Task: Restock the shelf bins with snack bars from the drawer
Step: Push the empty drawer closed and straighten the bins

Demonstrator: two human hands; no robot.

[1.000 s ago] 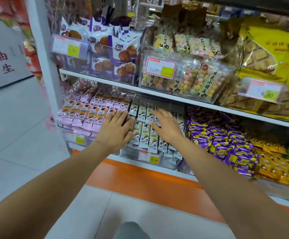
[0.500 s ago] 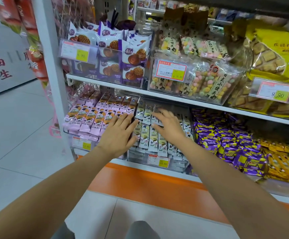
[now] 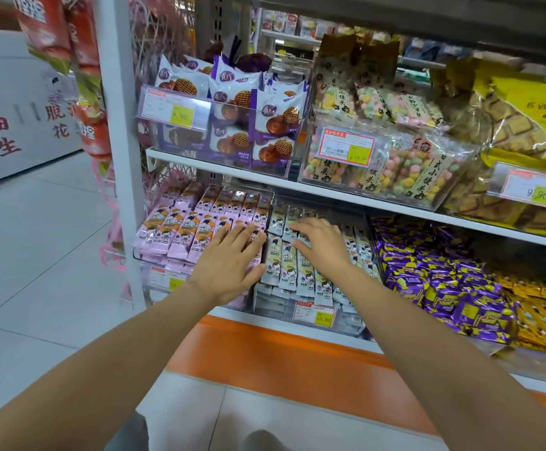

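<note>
Left hand [image 3: 229,262] is palm-down, fingers straight and slightly fanned, flat on the right end of the pink bars [image 3: 180,229], thumb at the edge of the cream bars [image 3: 284,271]. Right hand [image 3: 322,245] is just beside it on the cream bars, fingers lightly bent, tips touching wrappers. I can't see anything pinched. Both bar types lie in rows in clear bins [image 3: 349,323] on the lower shelf, under the hands.

Around:
- Upper shelf board [image 3: 219,167] overhangs the back rows just beyond the fingertips.
- Above the board: waffle packs [image 3: 265,118] and pastel puff bags [image 3: 395,170] in clear tubs.
- Right of the right hand: a loose heap of purple candy packs [image 3: 427,278], then yellow packs [image 3: 541,317] further out.
- Left of the left hand: white post [image 3: 118,125].
- Below the wrists: price tag [image 3: 314,315] on the bin front, and the orange plinth [image 3: 281,359].

Materials:
- Bars are slim, flat and rectangular, in glossy film with crimped ends.
- Bins are rigid transparent plastic.
- Purple packs are crinkly foil, pillow-shaped.

Vs 1 s ago: both hands are on the same bins and the same bars. Right fingers are more curled now; they lay straighter before. Camera angle has shifted slightly.
</note>
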